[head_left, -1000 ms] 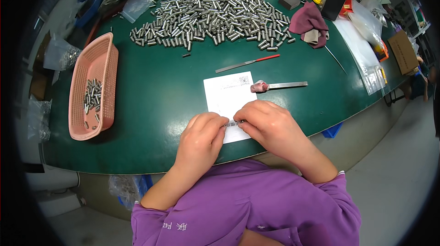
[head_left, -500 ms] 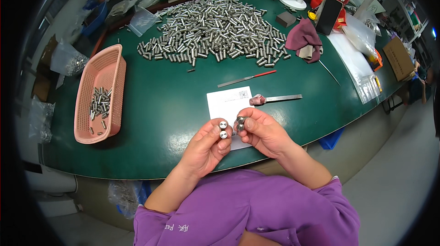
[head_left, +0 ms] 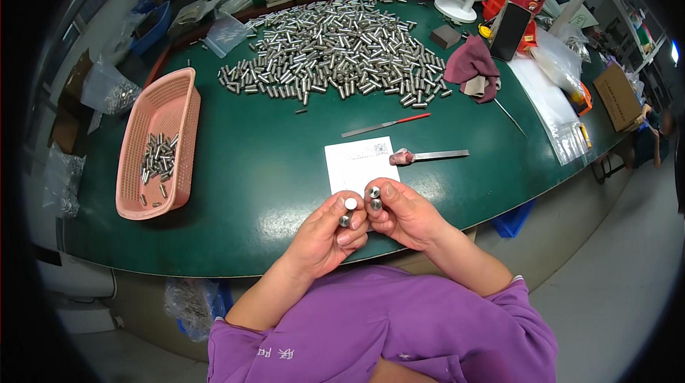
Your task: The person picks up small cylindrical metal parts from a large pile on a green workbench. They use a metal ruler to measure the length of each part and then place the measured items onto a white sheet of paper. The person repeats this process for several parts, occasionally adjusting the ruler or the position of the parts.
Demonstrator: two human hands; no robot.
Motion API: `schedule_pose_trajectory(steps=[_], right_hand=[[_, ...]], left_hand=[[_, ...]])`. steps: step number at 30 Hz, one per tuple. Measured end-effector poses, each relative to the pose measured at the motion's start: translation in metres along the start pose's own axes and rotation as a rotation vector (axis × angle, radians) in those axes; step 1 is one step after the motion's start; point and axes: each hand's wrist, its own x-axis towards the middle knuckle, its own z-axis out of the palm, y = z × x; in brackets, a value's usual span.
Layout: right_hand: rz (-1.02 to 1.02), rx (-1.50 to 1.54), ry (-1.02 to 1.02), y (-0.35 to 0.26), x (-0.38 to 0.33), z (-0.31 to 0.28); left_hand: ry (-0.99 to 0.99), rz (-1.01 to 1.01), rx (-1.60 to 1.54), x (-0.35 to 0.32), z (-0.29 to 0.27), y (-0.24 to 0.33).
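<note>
My left hand point(head_left: 322, 232) pinches two metal pins point(head_left: 345, 220), their round end faces turned up toward me. Two more short metal pins point(head_left: 375, 204) are gripped between thumb and fingers of my right hand point(head_left: 405, 216). Both hands are close together over the near part of the green table, in front of a white printed sheet point(head_left: 357, 163). Behind them a large heap of the same steel pins point(head_left: 342, 47) covers the far middle. A pink plastic basket point(head_left: 191, 158) at the left holds a smaller lot of pins.
Beyond the sheet lie a flat file with a red handle point(head_left: 385, 124) and a metal strip with a wrapped end point(head_left: 432, 156). A maroon cloth point(head_left: 472, 67), a dark block point(head_left: 445, 35), a white fan point(head_left: 457, 6) and plastic bags point(head_left: 560, 62) occupy the right side.
Both hands have dipped slightly and moved closer together. The pins have tilted in the fingers, so their end faces catch the light differently. The view has shifted a little.
</note>
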Motion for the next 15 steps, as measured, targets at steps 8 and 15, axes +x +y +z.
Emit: schedule_pose_trajectory(steps=[8,15], right_hand=[[-0.026,-0.017,0.042,0.0013,0.0005,-0.0033],[-0.053,-0.014,0.031,0.0006,-0.0002,-0.0011]], left_hand=[[0.052,0.062,-0.031,-0.0020,0.0071,0.0004],[0.034,0.086,-0.048,-0.0032,0.0012,-0.0001]])
